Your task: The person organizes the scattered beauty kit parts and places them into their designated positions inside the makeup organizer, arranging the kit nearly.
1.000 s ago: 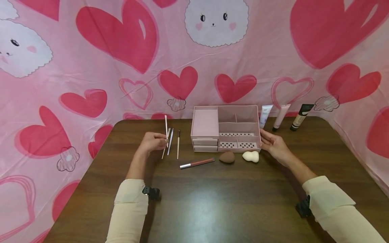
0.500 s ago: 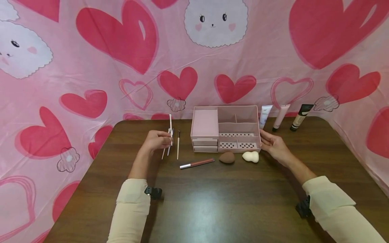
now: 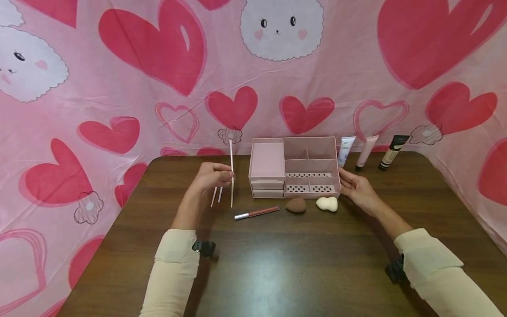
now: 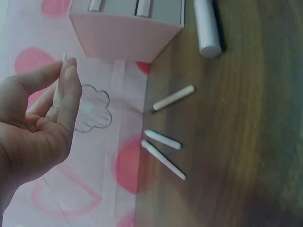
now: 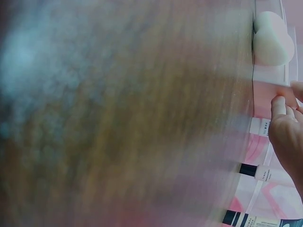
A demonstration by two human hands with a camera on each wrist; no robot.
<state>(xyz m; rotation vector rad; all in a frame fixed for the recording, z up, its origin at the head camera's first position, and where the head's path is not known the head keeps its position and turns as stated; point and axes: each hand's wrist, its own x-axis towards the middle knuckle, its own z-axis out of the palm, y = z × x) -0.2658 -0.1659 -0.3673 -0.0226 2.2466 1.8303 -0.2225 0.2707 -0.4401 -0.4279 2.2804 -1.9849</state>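
Pink cloth printed with red hearts (image 3: 223,48) hangs behind the dark brown wood-grain table (image 3: 253,273). Nearest the work, I have the slim, whitish stick (image 3: 231,154) raised near upright above the tabletop, just left of the pink box-shaped organiser with drawers and open compartments (image 3: 268,160). My left hand (image 3: 210,176) pinches it between thumb and fingertips, its upper length free. Handling it well, I judge, calls for a light pinch with no roll, the wrist kept high so that neither the stick nor the knuckles brush the three thin brush-like sticks (image 4: 173,98) lying below, and clearance over the organiser's walls. Right hand (image 3: 358,191): fingers fairly straight against the organiser's right wall; how hard they press I cannot tell. I'd want only a steadying touch there. Farther out, in front of the organiser, lie the silver-capped, reddish gloss tube (image 3: 256,213), the brown teardrop sponge (image 3: 295,205) and the cream, waisted sponge (image 3: 327,204); three squeeze tubes (image 3: 366,154) stand to its right.
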